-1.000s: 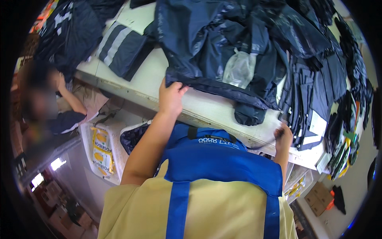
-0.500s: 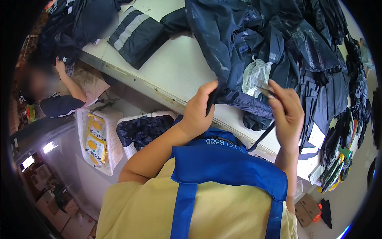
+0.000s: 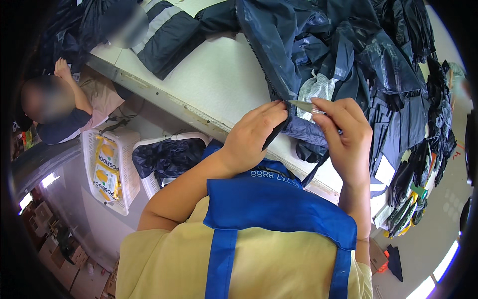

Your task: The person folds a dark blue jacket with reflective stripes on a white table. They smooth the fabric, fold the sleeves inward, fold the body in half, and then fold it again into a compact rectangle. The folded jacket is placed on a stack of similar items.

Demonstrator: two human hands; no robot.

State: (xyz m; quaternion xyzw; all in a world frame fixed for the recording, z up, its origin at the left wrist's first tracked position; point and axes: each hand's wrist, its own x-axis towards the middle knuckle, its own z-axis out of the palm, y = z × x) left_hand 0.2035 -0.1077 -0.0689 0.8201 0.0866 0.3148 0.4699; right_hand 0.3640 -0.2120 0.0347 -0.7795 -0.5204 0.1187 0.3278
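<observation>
A dark navy jacket [image 3: 269,50] with a zipper along its front edge lies spread over the white table. My left hand [image 3: 255,132] pinches the lower corner of that edge, fingers closed on the cloth. In my right hand [image 3: 348,132] is a small pair of thread snips [image 3: 301,105], gripped between thumb and fingers. Their pointed metal blades reach left to the corner beside my left fingertips; whether they touch the cloth I cannot tell. White mesh lining [image 3: 316,88] shows inside the jacket, just behind the blades. The jacket's sleeve [image 3: 167,40] with a grey band stretches to the left.
The table's front edge [image 3: 164,97] runs diagonally before me. Below it stand a white basket [image 3: 132,169] with yellow-and-white packages and another basket [image 3: 149,184] with dark cloth. Dark garments [image 3: 398,119] pile up on the right. A co-worker [image 3: 74,104] sits at the left.
My right hand has moved left, bringing the snips to the jacket corner. My left hand has shifted slightly right, its fingers now folded over the edge. The whole view has shifted a little.
</observation>
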